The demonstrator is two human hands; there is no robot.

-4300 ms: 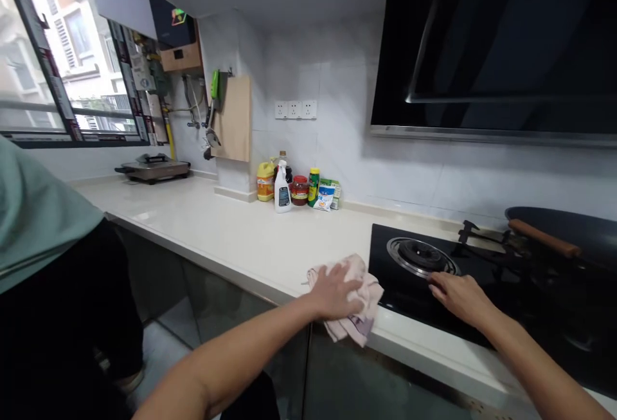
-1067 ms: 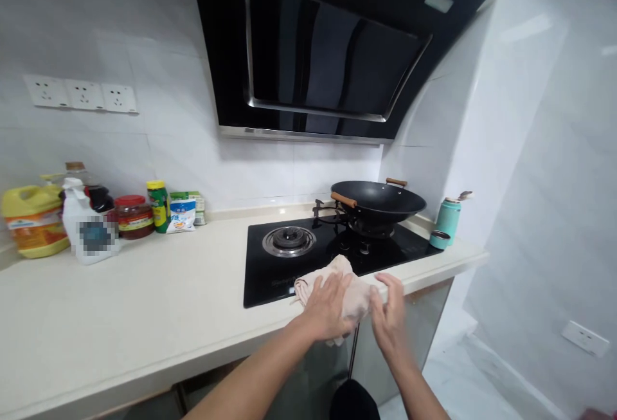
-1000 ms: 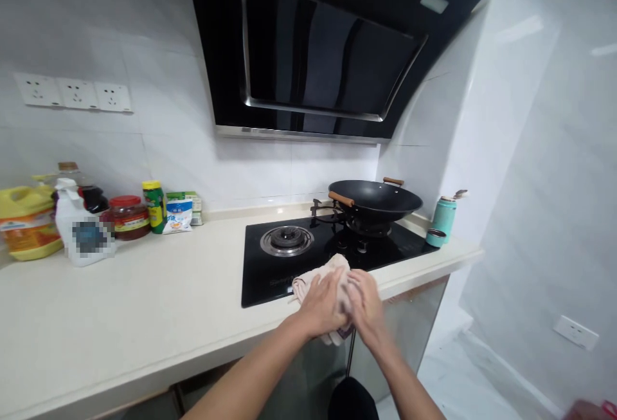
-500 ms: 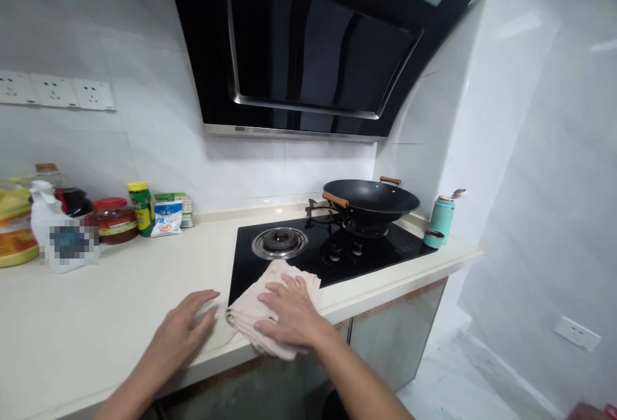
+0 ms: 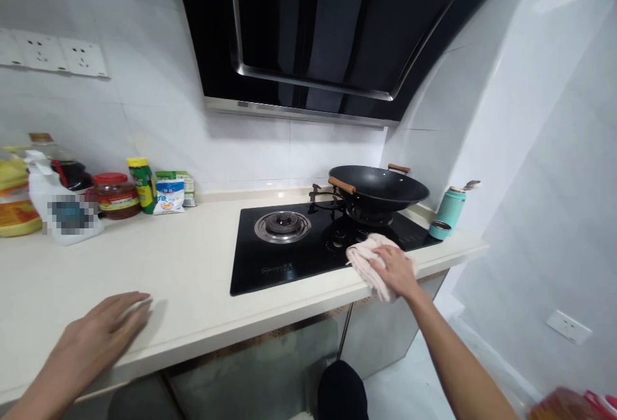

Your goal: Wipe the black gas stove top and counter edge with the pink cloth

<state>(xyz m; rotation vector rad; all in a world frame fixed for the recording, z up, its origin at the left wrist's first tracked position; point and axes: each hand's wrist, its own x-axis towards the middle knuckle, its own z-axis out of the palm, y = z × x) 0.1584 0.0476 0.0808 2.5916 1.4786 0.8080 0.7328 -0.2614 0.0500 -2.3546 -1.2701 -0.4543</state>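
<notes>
A folded pale pink cloth (image 5: 365, 265) lies over the front edge of the black gas hob (image 5: 270, 265), drooping a little past the counter's edge. My right hand (image 5: 396, 271) presses on it from above, its fingers curled over the fabric. The cloth hides part of the hob's knobs. My left hand (image 5: 103, 330) is at the counter's front edge on the left, fingers stretched out and holding nothing. Behind the cloth, a black wok (image 5: 378, 188) with wooden handles sits on the right burner. The left burner (image 5: 282, 226) is bare.
A white spray bottle (image 5: 60, 204), a red-lidded jar (image 5: 116, 196), a yellow-capped container (image 5: 142, 185) and small packets (image 5: 169, 197) line the counter's back left. A teal flask (image 5: 451, 209) with its cup (image 5: 439, 230) stands right of the hob. The range hood (image 5: 308, 34) hangs above.
My right hand has moved the cloth rightward along the hob's front edge, uncovering the front left corner. My left hand has shifted left, away from the hob. The view has tilted down slightly.
</notes>
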